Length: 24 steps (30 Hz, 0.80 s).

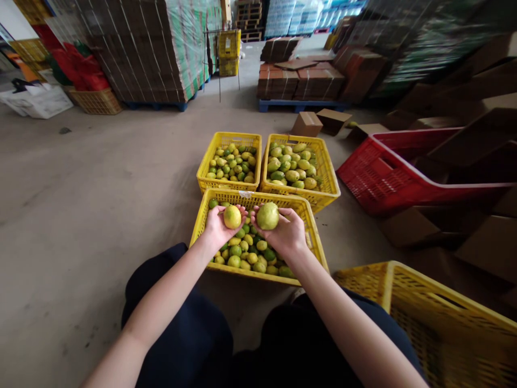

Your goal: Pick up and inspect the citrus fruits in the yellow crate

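Note:
My left hand (215, 228) cups a yellow lemon (232, 217) with a slight green tinge, palm up. Beside it, a larger, yellow-green lemon (267, 216) rests in my right hand (291, 231), fingers curled under it. Both hands are held close together above the near yellow crate (319, 252), which contains many green and yellow lemons (252, 257). My hands and forearms cover part of that fruit. Just beyond stand two more yellow crates: the left one (229, 185) has smaller mixed lemons, the right one (329, 170) larger yellow-green ones.
An empty-looking yellow crate (390, 285) is at my lower right. Farther right stand a red crate (375, 172) and loose cardboard boxes (420, 226). Flattened cartons (278, 81) lie on a blue pallet (299, 105) behind. Concrete floor (100, 205) stretches to the left.

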Motion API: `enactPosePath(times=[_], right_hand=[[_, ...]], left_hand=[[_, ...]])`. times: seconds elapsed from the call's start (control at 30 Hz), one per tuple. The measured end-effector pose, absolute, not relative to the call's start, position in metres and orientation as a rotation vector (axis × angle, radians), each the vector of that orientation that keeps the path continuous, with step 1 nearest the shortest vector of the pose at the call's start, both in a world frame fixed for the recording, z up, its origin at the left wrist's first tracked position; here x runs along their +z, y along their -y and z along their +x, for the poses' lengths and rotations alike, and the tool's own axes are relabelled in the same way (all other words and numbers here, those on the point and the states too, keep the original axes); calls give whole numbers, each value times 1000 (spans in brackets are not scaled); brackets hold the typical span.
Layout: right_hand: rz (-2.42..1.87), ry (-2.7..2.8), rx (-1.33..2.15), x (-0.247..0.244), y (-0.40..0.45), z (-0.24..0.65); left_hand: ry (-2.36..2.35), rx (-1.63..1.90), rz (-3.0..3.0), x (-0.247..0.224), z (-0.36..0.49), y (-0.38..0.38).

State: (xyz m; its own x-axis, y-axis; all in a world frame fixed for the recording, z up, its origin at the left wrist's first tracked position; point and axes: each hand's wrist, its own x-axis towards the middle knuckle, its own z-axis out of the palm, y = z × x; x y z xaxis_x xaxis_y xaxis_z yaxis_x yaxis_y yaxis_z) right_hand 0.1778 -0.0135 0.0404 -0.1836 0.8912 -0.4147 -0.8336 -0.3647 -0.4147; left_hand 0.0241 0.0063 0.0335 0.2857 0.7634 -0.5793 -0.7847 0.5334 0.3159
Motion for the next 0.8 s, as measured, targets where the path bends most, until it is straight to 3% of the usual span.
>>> enactPosePath(times=[0.8], right_hand=[[-739,203,1816,49,17,176]], left_hand=[[-763,1094,-81,34,24,-9]])
